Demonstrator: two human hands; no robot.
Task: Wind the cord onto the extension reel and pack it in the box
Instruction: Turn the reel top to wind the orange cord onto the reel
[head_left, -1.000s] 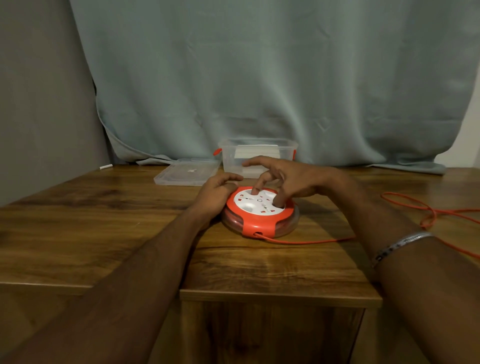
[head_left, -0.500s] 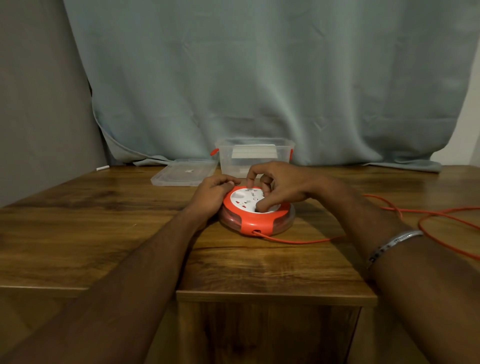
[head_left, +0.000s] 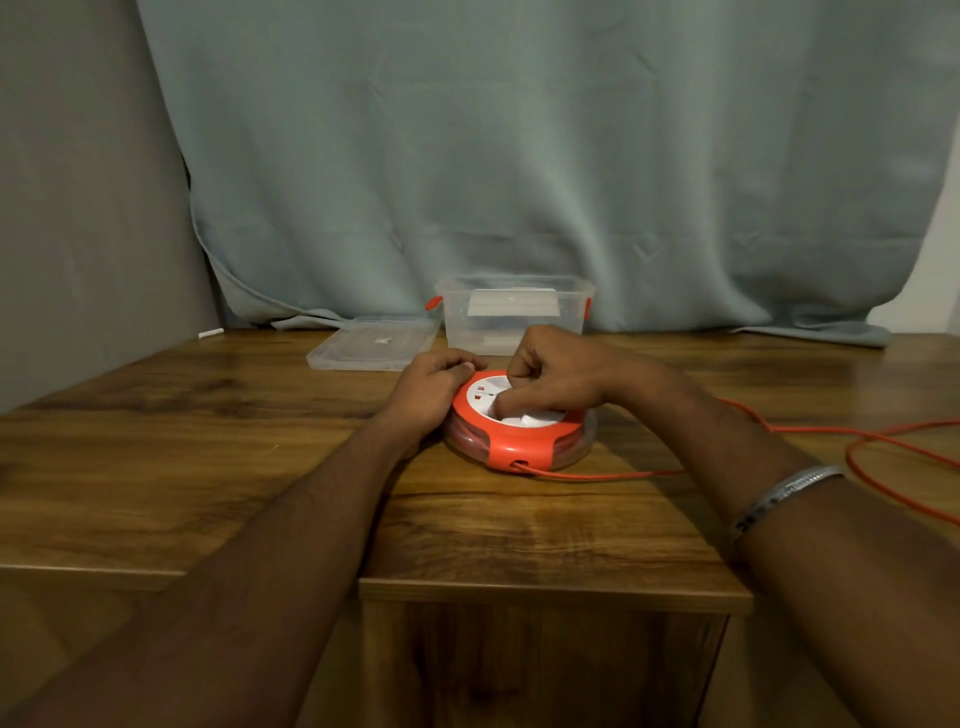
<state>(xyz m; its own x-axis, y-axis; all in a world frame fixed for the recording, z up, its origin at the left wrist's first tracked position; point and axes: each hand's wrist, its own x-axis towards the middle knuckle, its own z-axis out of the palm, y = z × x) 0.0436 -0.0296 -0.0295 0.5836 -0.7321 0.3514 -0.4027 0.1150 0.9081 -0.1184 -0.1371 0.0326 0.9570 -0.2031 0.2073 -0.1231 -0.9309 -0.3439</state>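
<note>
A round orange extension reel (head_left: 519, 441) with a white socket face lies flat on the wooden table (head_left: 208, 447). My left hand (head_left: 431, 387) grips its left rim. My right hand (head_left: 550, 374) rests curled on the white face, one finger pressed down into it. An orange cord (head_left: 623, 474) leaves the reel's front slot and runs right into loose loops (head_left: 883, 452) on the table. Behind the reel stands a clear plastic box (head_left: 514, 312) with orange clips, open, with something white inside.
The box's clear lid (head_left: 374, 343) lies flat to the left of the box. A grey-green curtain (head_left: 519, 156) hangs behind the table. The table's front edge steps back at the left. A small white object (head_left: 210, 332) lies by the left wall.
My right hand has curled from spread fingers into a loose fist over the white face and turned round it. The cord loops at the right have shifted. My left hand stays on the rim.
</note>
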